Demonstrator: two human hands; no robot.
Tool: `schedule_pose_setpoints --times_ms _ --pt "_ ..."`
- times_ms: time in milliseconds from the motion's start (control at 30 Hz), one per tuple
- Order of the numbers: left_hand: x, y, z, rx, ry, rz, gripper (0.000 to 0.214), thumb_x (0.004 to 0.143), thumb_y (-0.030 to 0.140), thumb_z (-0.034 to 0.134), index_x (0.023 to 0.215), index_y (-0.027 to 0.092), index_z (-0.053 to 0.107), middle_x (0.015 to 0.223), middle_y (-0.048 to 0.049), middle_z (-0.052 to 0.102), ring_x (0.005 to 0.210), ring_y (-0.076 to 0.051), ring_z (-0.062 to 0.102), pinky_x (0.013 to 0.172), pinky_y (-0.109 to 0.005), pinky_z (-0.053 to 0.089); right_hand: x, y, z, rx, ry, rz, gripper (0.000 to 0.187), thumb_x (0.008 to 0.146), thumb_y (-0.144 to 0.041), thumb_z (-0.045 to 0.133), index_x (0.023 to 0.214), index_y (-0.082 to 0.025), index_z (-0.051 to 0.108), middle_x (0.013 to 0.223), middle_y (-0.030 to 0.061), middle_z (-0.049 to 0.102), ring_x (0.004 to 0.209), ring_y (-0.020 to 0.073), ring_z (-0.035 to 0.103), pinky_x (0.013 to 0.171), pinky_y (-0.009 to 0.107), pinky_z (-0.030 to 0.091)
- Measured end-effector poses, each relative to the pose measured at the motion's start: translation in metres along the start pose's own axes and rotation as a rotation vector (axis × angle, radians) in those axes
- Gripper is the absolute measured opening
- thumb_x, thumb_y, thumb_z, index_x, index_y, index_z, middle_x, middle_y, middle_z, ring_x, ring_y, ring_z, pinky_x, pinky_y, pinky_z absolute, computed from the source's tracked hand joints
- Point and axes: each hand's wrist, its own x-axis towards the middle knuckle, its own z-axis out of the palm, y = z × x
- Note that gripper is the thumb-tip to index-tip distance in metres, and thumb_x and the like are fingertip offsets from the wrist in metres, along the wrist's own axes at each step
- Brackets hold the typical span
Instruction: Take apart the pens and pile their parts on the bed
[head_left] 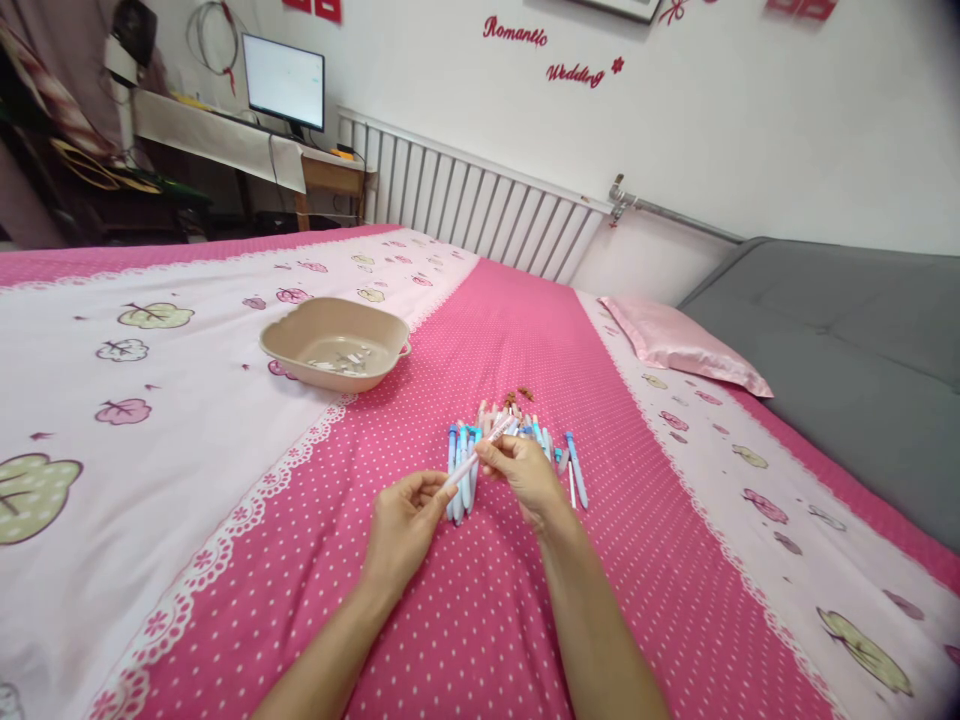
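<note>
A pink pen (480, 452) is held between both hands above the bed. My left hand (403, 522) pinches its lower end with closed fingers. My right hand (525, 474) grips its middle and upper part. Just beyond the hands lies a heap of several blue, white and pink pens (517, 440) on the pink dotted sheet (480, 330). One blue pen (577, 468) lies a little apart at the heap's right. A beige plastic basin (335, 343) with small white pieces in it stands to the far left of the hands.
A pink pillow (679, 345) lies at the back right beside a grey mattress (847, 350). A white radiator (472, 205) lines the far wall. A desk with a monitor (283, 80) stands at the back left.
</note>
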Motion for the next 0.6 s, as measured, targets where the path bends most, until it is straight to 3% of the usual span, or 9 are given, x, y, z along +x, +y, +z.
schedule_pose_setpoints --times_ms 200,400,500,600 --pt "-0.0008 0.0008 -0.0011 -0.11 -0.077 -0.174 0.036 0.067 0.047 0.06 0.06 0.012 0.06 0.045 0.0002 0.056 0.037 -0.007 0.048 0.04 -0.018 0.036 -0.0006 -0.0008 -0.0059 0.064 -0.058 0.007 0.034 0.054 -0.044 0.073 0.065 -0.013 0.064 0.056 -0.0037 0.052 0.051 0.0065 0.043 0.054 0.022 0.034" --pt "-0.0018 0.003 0.0004 -0.253 -0.154 -0.271 0.044 0.068 0.054 0.057 0.071 0.01 0.061 0.048 0.0011 0.056 0.037 -0.008 0.05 0.039 -0.018 0.038 -0.0037 -0.0044 -0.0086 0.156 -0.135 0.023 0.028 0.058 -0.038 0.073 0.071 -0.014 0.066 0.063 -0.0027 0.054 0.054 0.0052 0.044 0.055 0.019 0.035" --pt "-0.0016 0.0033 0.0011 -0.191 -0.112 -0.215 0.049 0.071 0.056 0.05 0.08 0.009 0.06 0.061 -0.0033 0.061 0.043 -0.009 0.054 0.043 -0.02 0.041 -0.004 -0.0053 -0.008 0.2 -0.121 0.048 0.03 0.056 -0.038 0.075 0.073 -0.014 0.066 0.064 -0.0025 0.054 0.053 0.0051 0.044 0.054 0.019 0.036" --pt "-0.0018 0.0025 0.0004 -0.036 -0.013 -0.041 0.05 0.067 0.048 0.06 0.102 0.013 0.055 0.076 -0.0042 0.063 0.056 -0.012 0.058 0.053 -0.024 0.046 -0.0035 -0.0057 -0.0071 0.228 -0.077 0.052 0.033 0.055 -0.039 0.075 0.072 -0.014 0.064 0.061 -0.0042 0.051 0.051 0.0045 0.043 0.052 0.019 0.036"
